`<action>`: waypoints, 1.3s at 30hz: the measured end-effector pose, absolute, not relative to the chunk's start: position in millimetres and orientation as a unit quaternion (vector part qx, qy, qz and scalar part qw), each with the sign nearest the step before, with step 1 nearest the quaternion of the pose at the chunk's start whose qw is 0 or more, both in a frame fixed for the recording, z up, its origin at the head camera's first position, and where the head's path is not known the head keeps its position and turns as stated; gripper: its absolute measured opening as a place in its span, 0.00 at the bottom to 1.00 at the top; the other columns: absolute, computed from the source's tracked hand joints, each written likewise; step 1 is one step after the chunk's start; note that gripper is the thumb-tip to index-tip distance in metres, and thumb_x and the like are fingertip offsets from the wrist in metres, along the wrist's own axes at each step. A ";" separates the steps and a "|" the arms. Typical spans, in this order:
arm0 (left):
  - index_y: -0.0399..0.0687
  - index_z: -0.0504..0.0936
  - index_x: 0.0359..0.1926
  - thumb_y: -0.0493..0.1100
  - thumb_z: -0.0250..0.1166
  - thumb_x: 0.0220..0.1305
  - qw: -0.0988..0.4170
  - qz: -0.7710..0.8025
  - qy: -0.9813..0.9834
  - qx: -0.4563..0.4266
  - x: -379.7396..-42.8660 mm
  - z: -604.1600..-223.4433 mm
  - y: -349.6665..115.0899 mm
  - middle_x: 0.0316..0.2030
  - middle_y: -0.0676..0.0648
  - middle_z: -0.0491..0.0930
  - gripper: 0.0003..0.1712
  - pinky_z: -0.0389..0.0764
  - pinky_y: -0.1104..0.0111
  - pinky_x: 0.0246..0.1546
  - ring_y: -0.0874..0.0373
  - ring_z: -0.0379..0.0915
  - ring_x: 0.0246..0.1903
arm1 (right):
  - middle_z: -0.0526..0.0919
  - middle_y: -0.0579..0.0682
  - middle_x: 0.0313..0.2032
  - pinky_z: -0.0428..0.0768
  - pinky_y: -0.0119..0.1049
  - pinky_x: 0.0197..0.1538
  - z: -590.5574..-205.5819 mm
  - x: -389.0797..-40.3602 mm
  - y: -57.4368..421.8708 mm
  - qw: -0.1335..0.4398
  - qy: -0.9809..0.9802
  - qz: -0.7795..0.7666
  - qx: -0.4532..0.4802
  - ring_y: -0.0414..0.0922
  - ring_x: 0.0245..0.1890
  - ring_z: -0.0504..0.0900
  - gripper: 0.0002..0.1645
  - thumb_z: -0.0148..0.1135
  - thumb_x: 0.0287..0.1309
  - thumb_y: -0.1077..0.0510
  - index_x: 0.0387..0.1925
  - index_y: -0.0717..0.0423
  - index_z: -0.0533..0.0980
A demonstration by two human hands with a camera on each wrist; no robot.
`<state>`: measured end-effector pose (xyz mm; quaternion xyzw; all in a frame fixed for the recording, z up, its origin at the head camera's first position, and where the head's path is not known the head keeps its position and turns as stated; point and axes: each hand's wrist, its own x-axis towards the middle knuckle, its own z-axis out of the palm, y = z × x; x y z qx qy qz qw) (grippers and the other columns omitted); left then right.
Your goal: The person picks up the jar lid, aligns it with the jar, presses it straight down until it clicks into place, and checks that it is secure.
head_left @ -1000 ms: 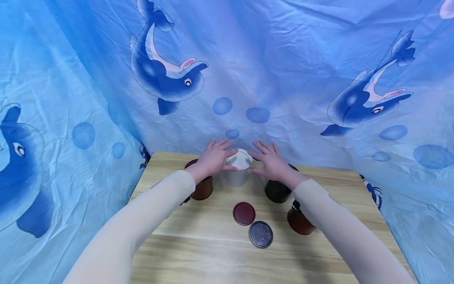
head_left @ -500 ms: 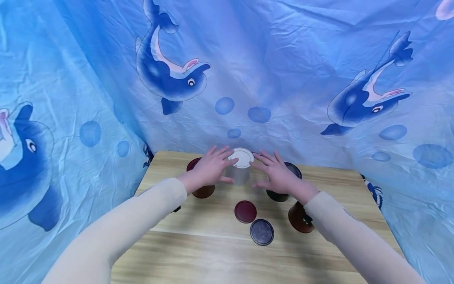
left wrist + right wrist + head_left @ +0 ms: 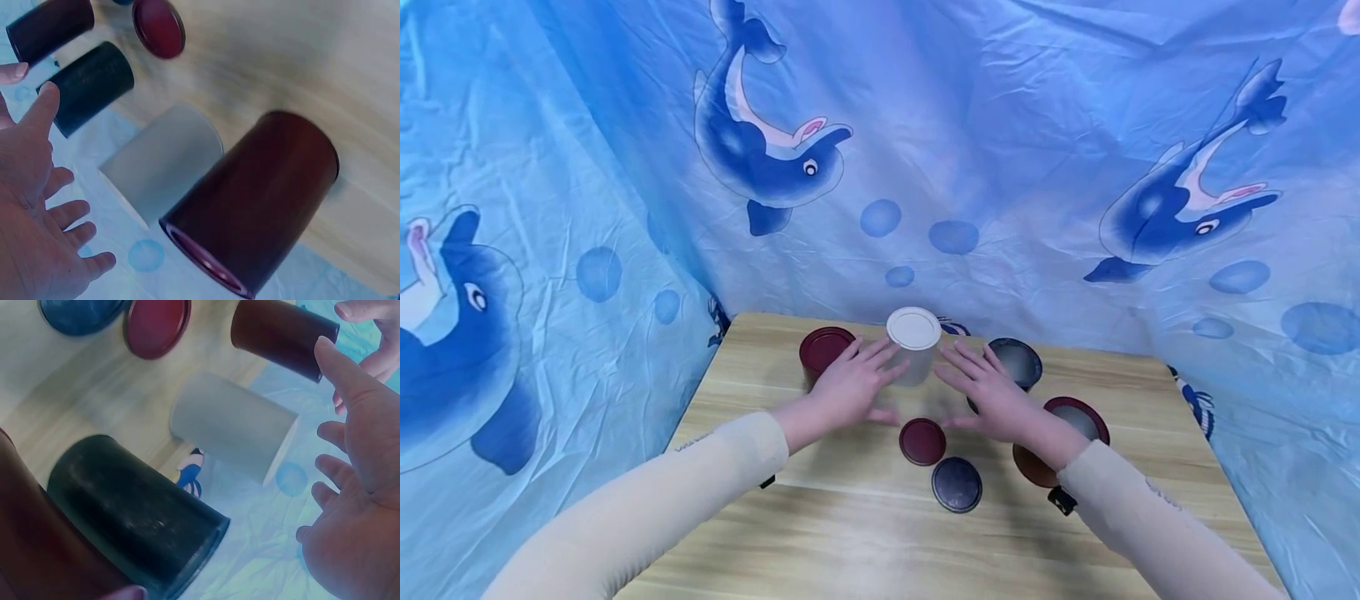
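My left hand (image 3: 848, 385) and right hand (image 3: 996, 402) hover above the table with fingers spread, both holding nothing. Between and just beyond them stands a white canister (image 3: 913, 329) with a white lid on, apart from both hands. Left of it is a dark red canister (image 3: 826, 346), its red lid on, partly behind my left hand. A dark green, nearly black canister (image 3: 137, 519) stands behind my right hand, its top apparently uncovered. Nearer, partly under my right wrist, a reddish-brown canister (image 3: 1032, 467) also looks open-topped.
A dark red lid (image 3: 922, 442) and a dark blue-black lid (image 3: 957, 485) lie flat on the wooden table (image 3: 820, 533), close together. A blue dolphin-print cloth (image 3: 1000, 167) hangs behind the table and along its left side.
Both hands have drawn back toward me from the sides of the white canister, with fingers still spread. The canisters and lids keep their places; the view has shifted slightly.
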<state>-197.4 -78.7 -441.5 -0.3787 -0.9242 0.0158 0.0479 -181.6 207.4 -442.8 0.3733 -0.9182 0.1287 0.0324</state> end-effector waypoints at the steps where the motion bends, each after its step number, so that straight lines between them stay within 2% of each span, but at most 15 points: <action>1: 0.53 0.73 0.78 0.76 0.70 0.59 0.050 0.015 -0.925 -0.377 -195.2 -443.5 -77.9 0.79 0.41 0.66 0.54 0.62 0.41 0.78 0.43 0.57 0.81 | 0.62 0.61 0.81 0.51 0.74 0.78 -445.4 -180.1 207.8 0.036 -0.917 0.128 0.376 0.64 0.82 0.56 0.53 0.84 0.53 0.43 0.75 0.58 0.73; 8: 0.52 0.72 0.79 0.78 0.69 0.59 0.035 0.015 -0.929 -0.368 -180.6 -456.5 -71.5 0.80 0.41 0.63 0.56 0.61 0.43 0.78 0.44 0.56 0.81 | 0.63 0.63 0.80 0.54 0.75 0.77 -460.5 -170.3 205.5 0.041 -0.910 0.139 0.389 0.66 0.81 0.57 0.53 0.83 0.54 0.42 0.75 0.61 0.73; 18: 0.53 0.73 0.79 0.76 0.70 0.60 0.012 -0.009 -0.939 -0.344 -165.6 -493.3 -58.7 0.79 0.41 0.66 0.54 0.67 0.43 0.76 0.43 0.61 0.79 | 0.62 0.67 0.79 0.58 0.74 0.76 -484.4 -161.7 209.9 0.026 -0.915 0.149 0.373 0.69 0.80 0.58 0.52 0.84 0.54 0.45 0.73 0.66 0.73; 25: 0.53 0.72 0.79 0.75 0.72 0.60 -0.001 -0.027 -0.944 -0.328 -165.7 -518.8 -60.4 0.79 0.41 0.65 0.53 0.66 0.42 0.76 0.43 0.60 0.79 | 0.63 0.66 0.79 0.55 0.71 0.78 -502.5 -162.0 207.8 0.016 -0.920 0.140 0.366 0.69 0.80 0.57 0.51 0.83 0.55 0.44 0.72 0.65 0.74; 39: 0.54 0.71 0.80 0.76 0.69 0.62 -0.007 -0.041 -0.943 -0.329 -175.0 -548.1 -61.7 0.79 0.41 0.66 0.53 0.66 0.42 0.76 0.42 0.61 0.79 | 0.60 0.65 0.81 0.51 0.73 0.78 -536.1 -169.0 205.7 -0.006 -0.927 0.153 0.341 0.69 0.81 0.54 0.53 0.83 0.55 0.44 0.74 0.65 0.72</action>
